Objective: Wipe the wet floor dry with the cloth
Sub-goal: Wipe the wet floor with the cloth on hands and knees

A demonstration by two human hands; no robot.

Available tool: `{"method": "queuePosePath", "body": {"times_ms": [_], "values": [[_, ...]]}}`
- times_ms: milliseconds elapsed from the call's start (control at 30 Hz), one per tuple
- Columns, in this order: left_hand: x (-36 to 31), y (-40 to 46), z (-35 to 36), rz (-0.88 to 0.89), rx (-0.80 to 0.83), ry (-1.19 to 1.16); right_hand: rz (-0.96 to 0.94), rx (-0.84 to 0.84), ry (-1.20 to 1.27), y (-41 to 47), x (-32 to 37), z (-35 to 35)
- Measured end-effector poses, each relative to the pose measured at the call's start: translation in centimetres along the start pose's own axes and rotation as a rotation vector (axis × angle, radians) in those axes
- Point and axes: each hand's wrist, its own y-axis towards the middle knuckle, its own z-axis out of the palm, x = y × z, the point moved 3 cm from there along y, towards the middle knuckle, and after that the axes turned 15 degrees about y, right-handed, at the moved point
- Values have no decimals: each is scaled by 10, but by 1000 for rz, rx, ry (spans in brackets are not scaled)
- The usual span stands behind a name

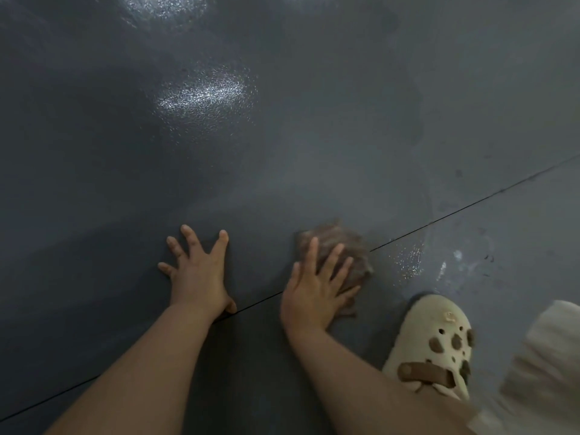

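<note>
A crumpled brown cloth [348,246] lies on the dark grey floor [282,146] at lower centre right. My right hand [317,290] presses flat on top of it with straight, spread fingers, covering its near half; the cloth looks motion-blurred. My left hand [197,271] rests flat on the bare floor to the left of the cloth, fingers splayed, holding nothing. A wet sheen with small drops glints on the floor [411,259] just right of the cloth.
A cream clog with a brown strap [436,343] is planted on the floor at lower right, close to my right forearm, beside a pale trouser leg [543,372]. A thin seam [470,202] crosses the floor diagonally. Light reflections [204,92] shine farther away.
</note>
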Motion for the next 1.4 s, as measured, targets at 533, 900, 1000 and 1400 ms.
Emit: {"method": "queuePosePath", "body": {"times_ms": [533,900,1000,1400], "values": [[3,-2,2,15,-18,22,-229,150,-105,130,-8,-49],[27,-32,32,73,-194,-11,250,4,46,29,-30,-31],[33,-44,41,55,-204,-34,167,79,9,-22,-3,-3],[31,-78,61,16,-182,18,-805,329,-308,-21,-15,-4]]}}
